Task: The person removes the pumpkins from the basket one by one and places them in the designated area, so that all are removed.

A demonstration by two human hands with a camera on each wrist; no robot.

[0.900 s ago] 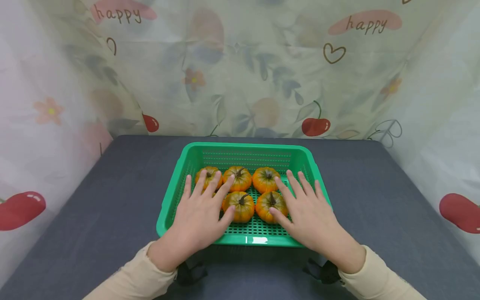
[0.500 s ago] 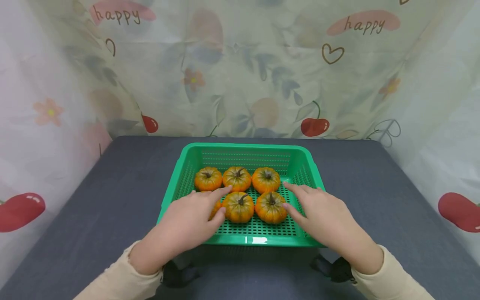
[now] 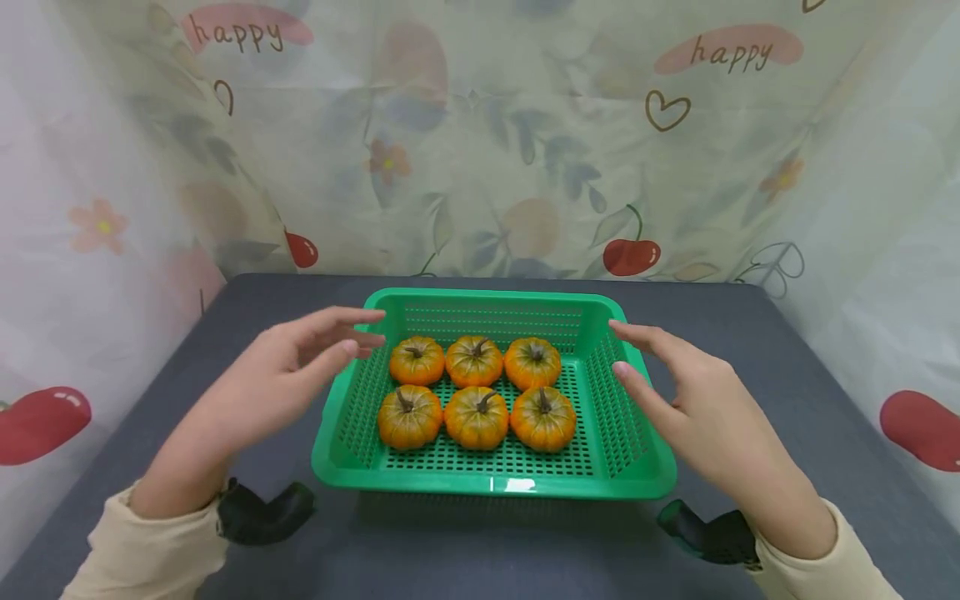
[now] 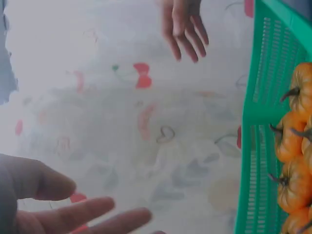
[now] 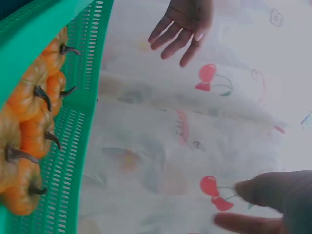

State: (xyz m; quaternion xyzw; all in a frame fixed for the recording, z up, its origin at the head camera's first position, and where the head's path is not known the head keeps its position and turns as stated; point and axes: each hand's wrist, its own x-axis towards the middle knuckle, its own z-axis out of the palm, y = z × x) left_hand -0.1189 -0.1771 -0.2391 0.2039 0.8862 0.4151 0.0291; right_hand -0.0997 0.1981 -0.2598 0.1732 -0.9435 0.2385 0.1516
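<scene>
Several small orange pumpkins (image 3: 477, 418) with greenish tops and dark stems sit in two rows of three inside a green plastic basket (image 3: 495, 485). My left hand (image 3: 262, 383) is raised at the basket's left side, fingers extended toward its rim, holding nothing. On the other side my right hand (image 3: 705, 400) is raised by the right rim, thumb and index finger apart and nothing between them. The left wrist view shows the pumpkins (image 4: 295, 185) at its right edge behind the basket wall. In the right wrist view the pumpkins (image 5: 34, 131) appear at the left.
The basket stands on a dark grey table (image 3: 285, 333). A patterned cloth curtain (image 3: 480, 167) with cherries and hearts hangs behind the table and along both sides. Black wrist straps (image 3: 262, 512) sit below the sleeves (image 3: 150, 542).
Both hands have moved from over the pumpkins outward to the basket's sides and lifted, the left going left and the right going right. The pumpkins and basket stay in place.
</scene>
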